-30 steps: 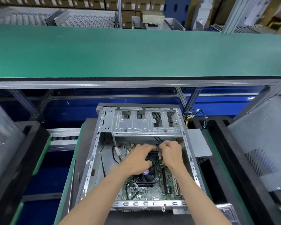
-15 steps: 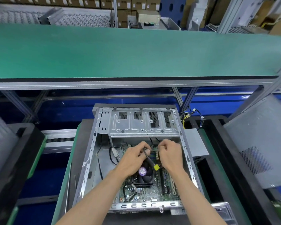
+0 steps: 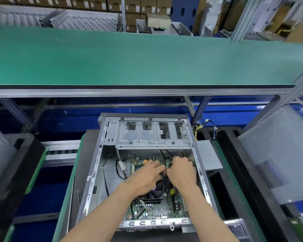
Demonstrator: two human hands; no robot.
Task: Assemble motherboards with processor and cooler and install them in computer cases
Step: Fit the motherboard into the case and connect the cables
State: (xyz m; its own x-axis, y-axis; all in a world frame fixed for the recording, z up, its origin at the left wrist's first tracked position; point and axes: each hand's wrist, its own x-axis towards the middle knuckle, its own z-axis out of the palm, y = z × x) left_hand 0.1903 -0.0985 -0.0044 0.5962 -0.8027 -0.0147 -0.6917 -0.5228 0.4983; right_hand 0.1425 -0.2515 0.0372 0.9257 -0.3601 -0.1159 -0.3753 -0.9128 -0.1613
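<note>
- Right now I judge the step in hand to be cabling: the motherboard (image 3: 154,206) already lies flat in the open computer case (image 3: 98,172), with the cooler (image 3: 156,193) mounted near its middle, and my two hands work together at the far part of the board.
- My left hand (image 3: 143,177) has its fingers curled down toward a thin black cable (image 3: 163,177) that runs between the hands; it seems to pinch it, though the fingertips are hidden.
- My right hand (image 3: 180,172) is curled too, knuckles up, touching the left hand; I cannot tell what its fingertips hold.
- As I read it, the next move calls for lining up a small plug with its socket on the board and pressing it straight down, gently, so no pins bend and the board does not flex.
- I would also keep the loose cable off the cooler's fan.
- The case sits on a dark pallet (image 3: 80,172) just below the long green bench (image 3: 147,58), open side up, with the silver drive cage (image 3: 152,137) across its far end.
- The board is green and crowded with small parts; a yellow tag (image 3: 172,191) shows beside the cooler and another yellow tag (image 3: 145,161) near my left fingers.
- A bundle of coloured wires (image 3: 199,127) hangs outside the case's far right corner, untouched.
</note>
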